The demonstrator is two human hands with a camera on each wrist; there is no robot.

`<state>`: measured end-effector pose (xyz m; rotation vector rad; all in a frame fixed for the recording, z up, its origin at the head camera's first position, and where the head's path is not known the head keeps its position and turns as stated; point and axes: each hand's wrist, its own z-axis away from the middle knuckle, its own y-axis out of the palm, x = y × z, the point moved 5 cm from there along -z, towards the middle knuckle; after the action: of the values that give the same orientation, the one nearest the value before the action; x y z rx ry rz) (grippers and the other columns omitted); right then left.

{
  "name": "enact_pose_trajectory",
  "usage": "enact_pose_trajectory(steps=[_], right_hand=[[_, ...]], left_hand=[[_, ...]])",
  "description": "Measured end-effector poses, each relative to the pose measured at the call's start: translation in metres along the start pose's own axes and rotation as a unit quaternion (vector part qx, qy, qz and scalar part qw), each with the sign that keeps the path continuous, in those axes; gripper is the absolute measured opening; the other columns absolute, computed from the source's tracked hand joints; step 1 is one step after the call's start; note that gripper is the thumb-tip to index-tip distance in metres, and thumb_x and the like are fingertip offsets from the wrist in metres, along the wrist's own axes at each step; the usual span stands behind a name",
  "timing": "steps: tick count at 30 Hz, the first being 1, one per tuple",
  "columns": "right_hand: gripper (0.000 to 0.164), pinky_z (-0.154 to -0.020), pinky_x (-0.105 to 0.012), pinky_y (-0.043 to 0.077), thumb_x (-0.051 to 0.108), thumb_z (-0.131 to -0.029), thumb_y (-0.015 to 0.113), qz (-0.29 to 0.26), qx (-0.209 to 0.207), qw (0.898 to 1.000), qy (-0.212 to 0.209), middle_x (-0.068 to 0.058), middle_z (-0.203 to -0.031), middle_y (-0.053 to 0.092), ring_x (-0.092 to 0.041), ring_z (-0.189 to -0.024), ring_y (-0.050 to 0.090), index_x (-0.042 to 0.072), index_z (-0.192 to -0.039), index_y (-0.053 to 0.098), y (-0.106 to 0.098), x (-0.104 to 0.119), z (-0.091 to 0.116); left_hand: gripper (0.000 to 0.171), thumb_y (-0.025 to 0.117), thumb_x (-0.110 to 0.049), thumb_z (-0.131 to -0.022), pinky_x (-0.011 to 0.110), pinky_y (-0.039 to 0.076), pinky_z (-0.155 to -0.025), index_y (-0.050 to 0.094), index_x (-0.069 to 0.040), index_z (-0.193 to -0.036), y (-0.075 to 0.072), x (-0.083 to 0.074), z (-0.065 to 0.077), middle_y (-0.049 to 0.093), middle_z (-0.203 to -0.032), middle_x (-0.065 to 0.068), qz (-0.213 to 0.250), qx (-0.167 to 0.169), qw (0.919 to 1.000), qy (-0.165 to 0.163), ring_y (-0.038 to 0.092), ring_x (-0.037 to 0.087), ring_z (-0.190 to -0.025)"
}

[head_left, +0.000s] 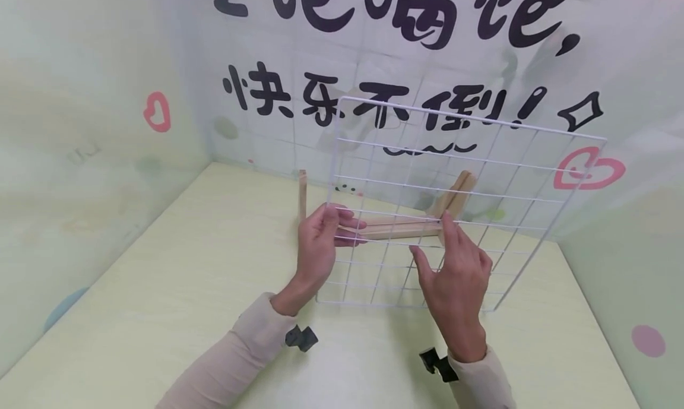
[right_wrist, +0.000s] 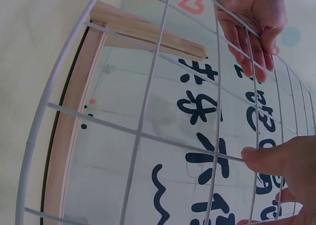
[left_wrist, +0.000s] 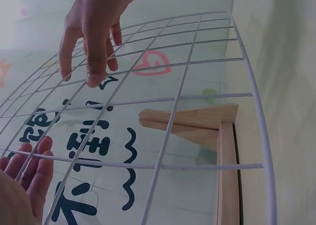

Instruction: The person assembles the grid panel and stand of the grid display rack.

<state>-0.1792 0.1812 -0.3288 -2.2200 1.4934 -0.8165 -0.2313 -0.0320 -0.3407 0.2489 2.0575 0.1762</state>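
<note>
A white wire grid panel (head_left: 422,177) stands tilted in front of a wooden stand (head_left: 406,228). My left hand (head_left: 317,237) grips its left edge, thumb on the near side and fingers extending behind the wires. My right hand (head_left: 459,272) is at the middle of the panel, its index fingertip and thumb spread against the wires. In the right wrist view the right thumb (right_wrist: 269,158) lies at a wire crossing. Behind the grid, the stand shows a long bar with an upright piece at each end; part of it is hidden by the left hand.
The stand rests on a pale yellow table (head_left: 176,266). A back wall (head_left: 256,136) with black lettering rises close behind it, and side walls (head_left: 96,130) flank the table. Small black devices (head_left: 301,338) sit at both wrists.
</note>
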Motion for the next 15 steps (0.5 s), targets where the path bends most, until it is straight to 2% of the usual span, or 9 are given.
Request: enact_pose_trajectory(steps=[1, 5, 7, 10, 13, 15], right_hand=[[0.082, -0.089, -0.061, 0.041, 0.018, -0.074, 0.088, -0.002, -0.001, 1.000, -0.001, -0.025, -0.126, 0.063, -0.041, -0.114, 0.061, 0.008, -0.145, 0.049, 0.000, 0.001, -0.001], [0.083, -0.085, -0.061, 0.045, 0.015, -0.073, 0.088, -0.012, 0.003, 1.000, -0.004, -0.025, -0.125, 0.060, -0.041, -0.112, 0.060, 0.006, -0.146, 0.047, 0.002, 0.004, -0.003], [0.084, -0.080, -0.060, 0.048, 0.014, -0.072, 0.089, -0.014, 0.002, 1.000, -0.007, -0.025, -0.124, 0.059, -0.041, -0.107, 0.061, 0.005, -0.144, 0.048, 0.003, 0.004, -0.004], [0.082, -0.065, -0.054, 0.051, 0.014, -0.069, 0.091, -0.010, -0.013, 1.000, -0.012, -0.024, -0.117, 0.061, -0.041, -0.089, 0.063, 0.006, -0.141, 0.052, 0.002, 0.004, -0.006], [0.078, -0.051, -0.050, 0.049, 0.014, -0.068, 0.091, -0.005, -0.032, 0.999, -0.016, -0.024, -0.109, 0.062, -0.038, -0.075, 0.064, 0.007, -0.138, 0.056, 0.000, 0.004, -0.010], [0.076, -0.048, -0.049, 0.047, 0.014, -0.069, 0.090, -0.005, -0.039, 0.999, -0.015, -0.024, -0.107, 0.063, -0.037, -0.071, 0.065, 0.007, -0.137, 0.057, -0.002, 0.004, -0.011]], left_hand=[[0.044, 0.039, -0.025, -0.109, 0.036, 0.061, -0.065, 0.058, 0.013, -0.103, 0.000, -0.001, 0.000, 0.068, -0.095, 0.036, -0.001, 0.000, 1.0000, 0.006, 0.075, 0.016, -0.072], [0.046, 0.039, -0.026, -0.109, 0.037, 0.061, -0.065, 0.058, 0.015, -0.102, 0.000, -0.003, -0.001, 0.067, -0.093, 0.037, 0.000, 0.005, 0.9997, 0.024, 0.074, 0.011, -0.072], [0.046, 0.039, -0.025, -0.109, 0.037, 0.061, -0.065, 0.057, 0.017, -0.101, 0.001, -0.004, -0.001, 0.067, -0.093, 0.038, 0.002, 0.013, 0.9994, 0.032, 0.074, 0.010, -0.072], [0.046, 0.039, -0.024, -0.109, 0.038, 0.061, -0.066, 0.056, 0.018, -0.101, 0.001, -0.006, -0.003, 0.066, -0.092, 0.039, 0.004, 0.022, 0.9988, 0.044, 0.074, 0.008, -0.074], [0.046, 0.040, -0.025, -0.109, 0.038, 0.061, -0.068, 0.056, 0.018, -0.101, 0.001, -0.008, -0.005, 0.065, -0.092, 0.039, 0.004, 0.029, 0.9982, 0.052, 0.074, 0.010, -0.076], [0.047, 0.040, -0.026, -0.108, 0.039, 0.061, -0.070, 0.056, 0.017, -0.101, 0.001, -0.010, -0.007, 0.066, -0.093, 0.038, -0.002, 0.039, 0.9977, 0.056, 0.075, 0.017, -0.078]])
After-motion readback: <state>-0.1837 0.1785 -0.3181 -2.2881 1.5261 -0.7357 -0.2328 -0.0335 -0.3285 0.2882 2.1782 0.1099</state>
